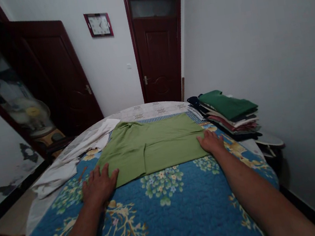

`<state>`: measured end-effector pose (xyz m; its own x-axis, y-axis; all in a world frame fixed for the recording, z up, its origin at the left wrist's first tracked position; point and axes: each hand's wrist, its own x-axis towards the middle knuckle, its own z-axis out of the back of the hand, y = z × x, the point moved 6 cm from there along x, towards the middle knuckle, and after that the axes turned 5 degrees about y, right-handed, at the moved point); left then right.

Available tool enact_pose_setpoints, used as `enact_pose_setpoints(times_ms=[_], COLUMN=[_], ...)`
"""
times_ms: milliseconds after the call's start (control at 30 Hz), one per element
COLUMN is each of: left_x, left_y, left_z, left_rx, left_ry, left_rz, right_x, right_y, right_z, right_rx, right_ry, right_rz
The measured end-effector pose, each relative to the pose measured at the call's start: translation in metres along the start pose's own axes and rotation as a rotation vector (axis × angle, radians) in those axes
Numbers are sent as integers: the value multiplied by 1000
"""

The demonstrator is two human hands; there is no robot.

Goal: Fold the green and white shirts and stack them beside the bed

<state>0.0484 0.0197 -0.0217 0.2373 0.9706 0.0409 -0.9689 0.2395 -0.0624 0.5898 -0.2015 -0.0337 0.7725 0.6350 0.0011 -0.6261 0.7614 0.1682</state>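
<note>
A light green garment [168, 148] lies spread over the blue flowered quilted cloth [179, 218], with a fold line running across it and creases near its far left corner. My left hand [99, 185] rests at the garment's near left edge, fingers spread and pointing away from me. On the right edge lies my right hand [211, 141], its fingers stretched out flat against the fabric. Neither hand grips anything that I can see. Which kind of garment it is, I cannot tell.
A stack of folded clothes with a green one [228, 103] on top stands at the right by the wall. White crumpled cloth [64, 168] lies along the left side. Beyond the table are a closed door [162, 53], an open door [51, 71] and a wall clock [99, 25].
</note>
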Motion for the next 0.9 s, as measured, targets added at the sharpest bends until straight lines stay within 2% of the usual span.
enact_pose_setpoints(times_ms=[267,600,667,767,833,900], left_x=[2,-5,-8,-11,-9,-2], left_y=[7,7,7,7,2,-12], left_z=[4,13,13,18,24,29], left_rx=[-54,12,14,32,68,102], left_ry=[-23,-65,-80,-155,-231,-277], left_rz=[112,65,60,62,-16,-167], right_x=[2,-1,-3,-16,-30,-44], right_y=[-2,-1,8,37,61,84], right_z=[4,11,17,25,22,12], right_rx=[26,86,99,114,129,136], right_ry=[-33,-88,-158,-248,-226,-129], right_rz=[-18,1,68,258,391,502])
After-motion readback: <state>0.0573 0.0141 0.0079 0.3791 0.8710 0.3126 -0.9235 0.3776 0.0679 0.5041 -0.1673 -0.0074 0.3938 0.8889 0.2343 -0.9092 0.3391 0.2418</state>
